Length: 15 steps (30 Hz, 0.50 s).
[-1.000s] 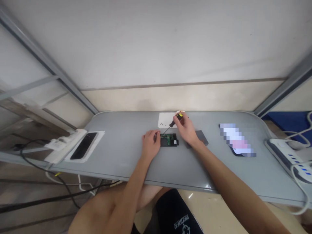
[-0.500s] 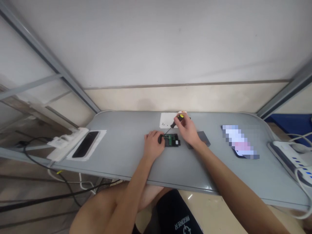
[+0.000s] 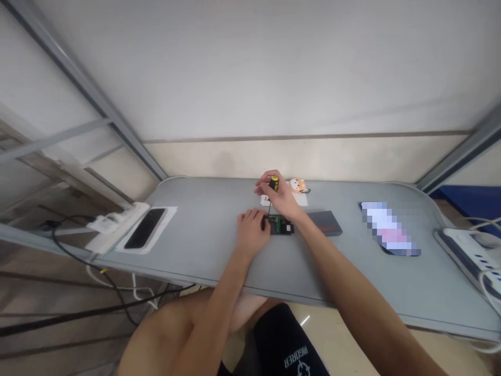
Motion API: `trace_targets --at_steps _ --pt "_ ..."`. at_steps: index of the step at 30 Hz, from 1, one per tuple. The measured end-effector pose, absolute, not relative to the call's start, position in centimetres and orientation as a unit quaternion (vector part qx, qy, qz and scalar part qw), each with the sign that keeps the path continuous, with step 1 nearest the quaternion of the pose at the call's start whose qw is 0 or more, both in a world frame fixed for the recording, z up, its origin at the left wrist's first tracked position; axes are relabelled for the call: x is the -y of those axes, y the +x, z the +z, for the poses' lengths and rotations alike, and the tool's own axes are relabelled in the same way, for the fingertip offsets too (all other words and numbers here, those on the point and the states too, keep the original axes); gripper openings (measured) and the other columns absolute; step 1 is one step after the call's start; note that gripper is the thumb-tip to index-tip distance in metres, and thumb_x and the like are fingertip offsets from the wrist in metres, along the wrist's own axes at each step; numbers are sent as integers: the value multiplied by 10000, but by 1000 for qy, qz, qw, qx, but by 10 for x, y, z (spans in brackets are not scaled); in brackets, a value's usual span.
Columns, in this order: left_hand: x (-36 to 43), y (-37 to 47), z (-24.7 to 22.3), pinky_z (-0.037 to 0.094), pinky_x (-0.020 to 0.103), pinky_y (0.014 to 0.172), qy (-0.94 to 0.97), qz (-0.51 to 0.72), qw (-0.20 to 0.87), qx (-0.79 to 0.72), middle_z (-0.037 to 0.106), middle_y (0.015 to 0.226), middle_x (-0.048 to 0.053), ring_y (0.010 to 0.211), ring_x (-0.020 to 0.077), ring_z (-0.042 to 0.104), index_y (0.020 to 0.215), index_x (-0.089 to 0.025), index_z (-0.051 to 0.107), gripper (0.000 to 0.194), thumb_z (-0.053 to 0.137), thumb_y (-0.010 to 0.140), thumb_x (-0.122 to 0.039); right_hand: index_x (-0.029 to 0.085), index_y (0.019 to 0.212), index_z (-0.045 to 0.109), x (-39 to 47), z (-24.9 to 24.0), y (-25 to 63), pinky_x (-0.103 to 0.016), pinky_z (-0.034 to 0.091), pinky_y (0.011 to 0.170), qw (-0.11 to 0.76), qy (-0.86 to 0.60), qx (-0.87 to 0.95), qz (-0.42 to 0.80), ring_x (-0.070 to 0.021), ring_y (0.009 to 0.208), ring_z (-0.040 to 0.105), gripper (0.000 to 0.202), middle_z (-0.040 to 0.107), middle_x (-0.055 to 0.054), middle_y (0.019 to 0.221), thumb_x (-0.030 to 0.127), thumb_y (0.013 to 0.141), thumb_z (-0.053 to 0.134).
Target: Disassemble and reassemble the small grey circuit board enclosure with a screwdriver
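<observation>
My right hand (image 3: 282, 198) is closed around a screwdriver (image 3: 274, 184) with a black and yellow handle. The shaft points nearly straight down to the upper left part of a small black electronic device with a green circuit board (image 3: 278, 224). Whether its tip sits in a screw is too small to tell. With curled fingers, my left hand (image 3: 252, 230) grips the device's left end against the grey table (image 3: 203, 224). Partly behind my right hand lies a white paper (image 3: 302, 200) with small dark specks on it. A dark grey flat cover (image 3: 326, 222) rests beside my right forearm.
An orange and white animal-shaped item (image 3: 297, 185) lies at the back. On the left, a black phone (image 3: 145, 228) rests on white paper near a white power strip (image 3: 127, 222). A phone with a blurred screen (image 3: 391, 230) and another power strip (image 3: 465, 256) are on the right.
My right hand has moved left over the device, and the screwdriver has gone from slanted to nearly upright. The animal-shaped item is now uncovered. My left hand keeps its hold.
</observation>
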<state>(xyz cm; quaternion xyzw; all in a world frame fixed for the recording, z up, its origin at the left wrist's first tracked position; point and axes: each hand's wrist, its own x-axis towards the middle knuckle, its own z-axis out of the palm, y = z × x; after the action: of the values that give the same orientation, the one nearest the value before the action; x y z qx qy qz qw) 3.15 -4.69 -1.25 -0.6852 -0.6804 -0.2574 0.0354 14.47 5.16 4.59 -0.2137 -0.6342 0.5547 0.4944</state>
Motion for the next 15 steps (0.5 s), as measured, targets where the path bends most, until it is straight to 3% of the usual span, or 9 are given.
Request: trace_targets --at_steps 4,9,12,15 --pt "47 32 -12 386 470 946 -683 -261 26 681 728 1080 76 1095 292 627 1036 -245 668 148 597 924 -179 274 985 547 -50 37 138 -281 410 582 526 -243 608 543 -136 599 477 395 534 42 698 639 880 658" --pt "47 33 -13 388 474 947 -680 -266 26 683 726 1082 75 1091 294 626 1030 -252 667 149 605 919 -175 273 1080 607 -47 39 139 -291 390 537 532 -231 568 583 -148 570 455 561 449 29 673 772 950 386" --pt "47 32 -13 386 473 945 -682 -264 29 682 728 1087 72 1094 293 627 1036 -250 662 148 605 922 -177 267 942 544 -46 42 141 -286 423 573 533 -214 554 603 -143 640 539 452 552 11 771 707 873 622" --pt "46 32 -14 382 473 939 -683 -261 31 681 730 1077 66 1080 290 631 1039 -246 659 150 603 921 -173 278 864 380 -47 40 142 -272 394 534 554 -236 537 591 -122 571 498 527 573 42 760 646 801 752"
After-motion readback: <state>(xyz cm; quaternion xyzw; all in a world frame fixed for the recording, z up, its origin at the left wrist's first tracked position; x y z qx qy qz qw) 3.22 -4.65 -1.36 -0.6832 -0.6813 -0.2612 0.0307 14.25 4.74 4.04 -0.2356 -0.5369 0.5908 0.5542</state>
